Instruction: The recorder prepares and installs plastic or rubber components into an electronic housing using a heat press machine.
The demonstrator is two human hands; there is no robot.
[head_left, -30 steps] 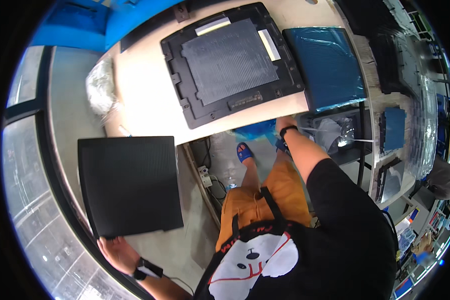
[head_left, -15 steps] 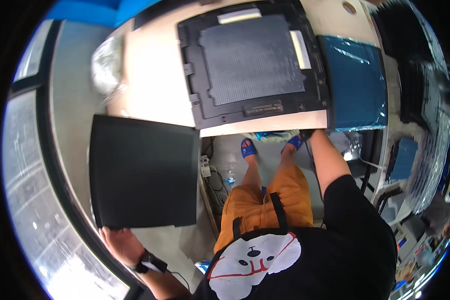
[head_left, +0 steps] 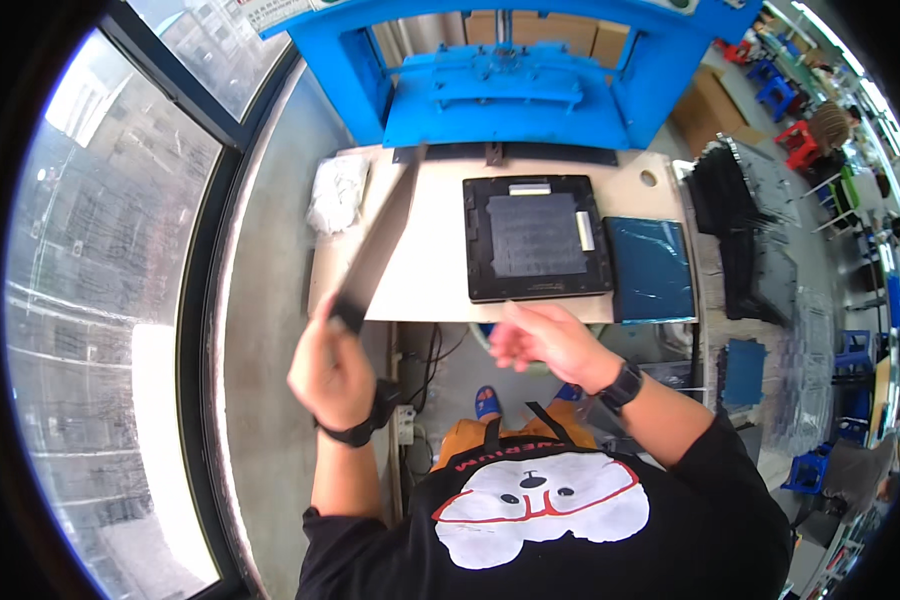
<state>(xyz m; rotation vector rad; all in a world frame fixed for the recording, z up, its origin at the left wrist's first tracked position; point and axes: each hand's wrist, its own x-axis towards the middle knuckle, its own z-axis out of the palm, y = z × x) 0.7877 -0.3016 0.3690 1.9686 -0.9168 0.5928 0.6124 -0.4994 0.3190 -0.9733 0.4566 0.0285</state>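
Note:
Gripped at its near end by my left hand (head_left: 332, 375), a thin black panel (head_left: 382, 235) stands almost edge-on over the left part of the wooden table. It is slightly smeared by motion. My right hand (head_left: 555, 345) hovers at the table's front edge, empty, its thumb stretched out and its fingers loosely bent and apart. Just beyond it lies a black square frame (head_left: 478, 250) with a dark grey ribbed sheet (head_left: 538, 235) in its middle and two pale strips (head_left: 584, 231) along the sheet's sides.
A big blue press (head_left: 510, 110) rises behind the table (head_left: 430, 270). Right of the frame lies a blue sheet in shiny film (head_left: 650, 265). A crumpled clear plastic bag (head_left: 338, 195) sits at the far left. Stacks of black parts (head_left: 725, 190) stand on the right.
The panel has swung up from lying broad-side at my left to edge-on above the table. My right hand has come out from beneath the table edge. The view has tilted up, showing the press.

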